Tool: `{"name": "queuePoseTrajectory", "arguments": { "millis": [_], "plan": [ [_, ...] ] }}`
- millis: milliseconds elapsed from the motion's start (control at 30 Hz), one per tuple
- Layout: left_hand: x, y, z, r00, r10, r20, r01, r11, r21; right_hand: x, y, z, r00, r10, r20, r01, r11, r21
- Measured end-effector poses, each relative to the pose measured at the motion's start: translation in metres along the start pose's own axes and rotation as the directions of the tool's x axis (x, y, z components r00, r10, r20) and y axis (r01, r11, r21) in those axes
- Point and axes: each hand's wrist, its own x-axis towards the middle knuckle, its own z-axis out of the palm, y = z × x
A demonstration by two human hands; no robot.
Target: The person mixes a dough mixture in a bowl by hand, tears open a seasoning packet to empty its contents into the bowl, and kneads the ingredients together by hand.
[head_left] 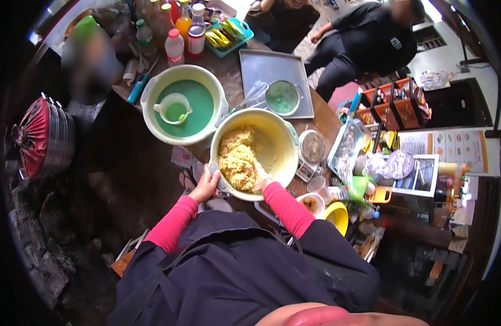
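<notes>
A cream-coloured basin [284,142] stands at the table's front edge, with a heap of crumbly yellow mixture [239,155] on its left side. My left hand [206,183] grips the basin's rim at the near left handle. Inside the basin, against the right edge of the heap, is my right hand [261,180]; it looks whitish, perhaps gloved, and its fingers are hidden by the mixture and blur. Touching distance to the left, a second basin [152,92] holds green liquid [198,100], in which a measuring jug [174,108] floats or rests.
Behind lie a metal tray [266,65] with a sieve [282,98] holding green bits, and several sauce bottles [175,46]. To the right are a scale [306,171] with a bowl, and a yellow bowl [337,217]. A lidded steamer [46,136] stands left. Two people [370,46] are beyond the table.
</notes>
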Motion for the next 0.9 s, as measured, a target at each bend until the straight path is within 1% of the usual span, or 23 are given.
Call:
{"name": "queuePoseTrajectory", "arguments": {
  "millis": [67, 133, 200, 267, 333, 367, 433, 467, 533, 600, 633, 667, 733, 767, 800, 833, 867, 900],
  "plan": [
    [0.001, 0.002, -0.002, 1.0, 0.023, 0.018, -0.024, 0.999, 0.027, -0.002, -0.006, 0.006, 1.0, -0.01, 0.003, 0.01, 1.0, -0.002],
    [-0.002, 0.007, 0.0, 1.0, -0.007, 0.015, 0.006, 1.0, 0.026, -0.002, -0.009, 0.011, 1.0, -0.017, -0.007, 0.017, 1.0, 0.002],
    [-0.004, 0.006, 0.0, 1.0, 0.023, 0.001, -0.023, 1.0, 0.009, -0.003, -0.012, 0.011, 0.998, -0.029, -0.048, 0.031, 0.999, 0.03],
    [-0.002, 0.001, -0.005, 0.998, -0.053, -0.023, 0.054, 0.997, 0.059, -0.004, -0.01, -0.002, 0.989, -0.054, -0.139, 0.071, 0.99, 0.124],
    [-0.002, 0.005, -0.004, 1.0, -0.026, -0.01, 0.026, 0.998, 0.052, -0.01, -0.014, -0.026, 0.96, -0.079, -0.27, 0.138, 0.968, 0.207],
    [-0.005, 0.003, -0.003, 1.0, -0.021, 0.005, 0.021, 0.999, 0.046, -0.016, -0.019, -0.038, 0.939, -0.095, -0.331, 0.172, 0.962, 0.211],
    [-0.002, 0.005, -0.004, 1.0, 0.013, 0.019, -0.014, 0.999, 0.038, -0.014, -0.029, -0.058, 0.894, -0.131, -0.429, 0.226, 0.958, 0.177],
    [-0.003, 0.007, -0.004, 1.0, -0.002, 0.011, 0.001, 0.999, 0.044, -0.009, -0.035, -0.063, 0.872, -0.154, -0.465, 0.248, 0.957, 0.148],
    [-0.002, 0.008, -0.004, 0.999, 0.036, 0.01, -0.037, 0.994, 0.101, 0.006, -0.046, -0.06, 0.841, -0.221, -0.494, 0.276, 0.96, 0.04],
    [-0.002, 0.01, -0.005, 1.0, 0.009, 0.009, -0.01, 0.997, 0.082, 0.017, -0.048, -0.035, 0.858, -0.283, -0.429, 0.272, 0.958, -0.09],
    [-0.002, 0.01, -0.005, 1.0, -0.008, 0.007, 0.007, 0.998, 0.066, 0.024, -0.021, 0.02, 0.899, -0.331, -0.286, 0.274, 0.936, -0.223],
    [-0.002, 0.009, -0.005, 1.0, 0.005, 0.009, -0.005, 0.998, 0.055, 0.027, -0.031, 0.02, 0.909, -0.325, -0.261, 0.255, 0.929, -0.269],
    [-0.003, 0.012, -0.003, 1.0, 0.005, -0.01, -0.004, 0.999, 0.053, 0.04, -0.044, 0.023, 0.973, -0.117, -0.199, 0.084, 0.983, -0.164],
    [-0.002, 0.011, -0.004, 1.0, 0.001, -0.018, 0.0, 0.999, 0.052, 0.05, -0.045, 0.023, 0.987, -0.025, -0.161, -0.031, 0.941, -0.337],
    [-0.002, 0.011, -0.004, 0.999, 0.026, -0.023, -0.024, 0.996, 0.085, 0.063, -0.044, 0.022, 0.988, 0.068, -0.141, -0.131, 0.856, -0.501],
    [-0.003, 0.011, -0.004, 0.998, 0.05, -0.023, -0.047, 0.992, 0.118, 0.076, -0.011, 0.059, 0.908, 0.02, -0.42, -0.189, 0.911, -0.365],
    [-0.005, 0.011, -0.003, 0.999, 0.046, -0.022, -0.043, 0.992, 0.119, 0.075, -0.002, 0.052, 0.908, 0.024, -0.418, -0.191, 0.912, -0.362],
    [-0.005, 0.013, -0.002, 0.999, 0.028, -0.029, -0.025, 0.994, 0.102, 0.073, 0.005, 0.037, 0.992, -0.003, -0.124, -0.072, 0.798, -0.598]
  ]
}}
